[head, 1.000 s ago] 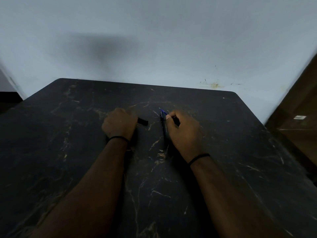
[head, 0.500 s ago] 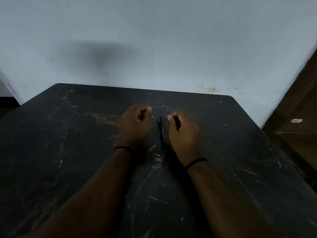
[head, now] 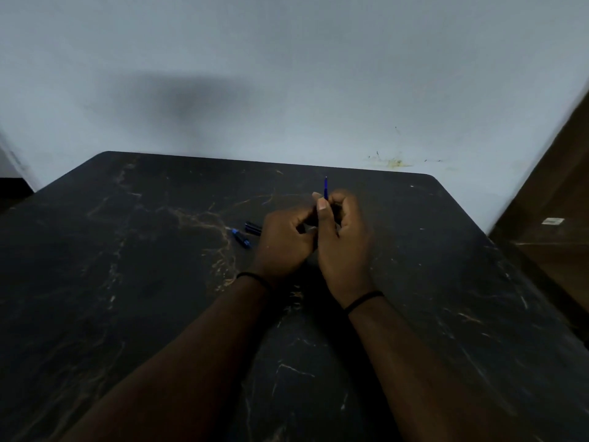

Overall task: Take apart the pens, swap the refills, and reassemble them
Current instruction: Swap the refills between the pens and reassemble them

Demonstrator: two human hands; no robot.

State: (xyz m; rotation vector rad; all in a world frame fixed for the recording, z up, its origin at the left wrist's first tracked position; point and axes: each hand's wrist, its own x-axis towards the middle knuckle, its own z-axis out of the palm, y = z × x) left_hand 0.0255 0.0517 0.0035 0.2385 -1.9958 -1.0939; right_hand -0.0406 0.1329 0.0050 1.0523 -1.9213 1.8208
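Right hand (head: 345,240) fingers pinch blue refill (head: 325,188), tip up. Left hand (head: 283,242) fingers curled against it; contents unclear. Two pen pieces (head: 245,234) on bench (head: 127,282). No legible writing.

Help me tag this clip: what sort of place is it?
Probably a plain indoor room: a dark marble-patterned table pushed against a bare pale wall, with brown wooden furniture at the right edge.
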